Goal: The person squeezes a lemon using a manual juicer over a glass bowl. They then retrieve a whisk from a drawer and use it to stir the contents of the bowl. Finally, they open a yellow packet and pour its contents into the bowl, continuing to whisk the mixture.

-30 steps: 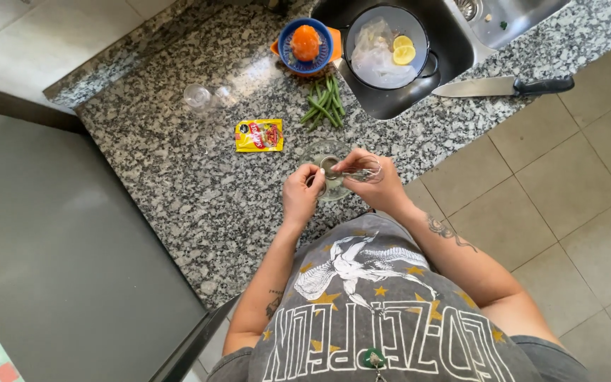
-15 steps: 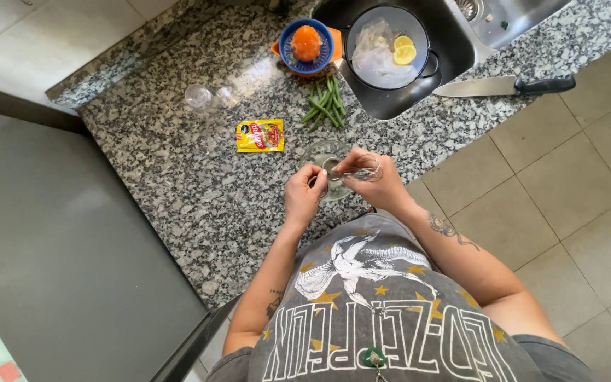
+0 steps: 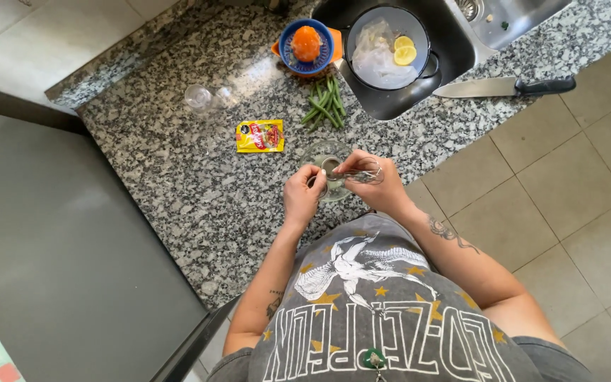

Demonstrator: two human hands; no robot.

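I'm pinching a small clear packet [image 3: 355,172] between both hands, left hand [image 3: 303,194] gripping one end, right hand [image 3: 375,182] the other, right over the glass bowl [image 3: 322,157] on the bench [image 3: 178,177]. Best, I reckon, to keep it low and centred while tearing. Farther off I'm seeing the yellow sachet [image 3: 259,136], green beans [image 3: 325,106] and knife [image 3: 507,87].

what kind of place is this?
Most likely a home kitchen. A speckled granite countertop runs beside a steel sink, with a kitchen knife, green beans and a citrus juicer holding an orange half. Both hands work over a small glass bowl.
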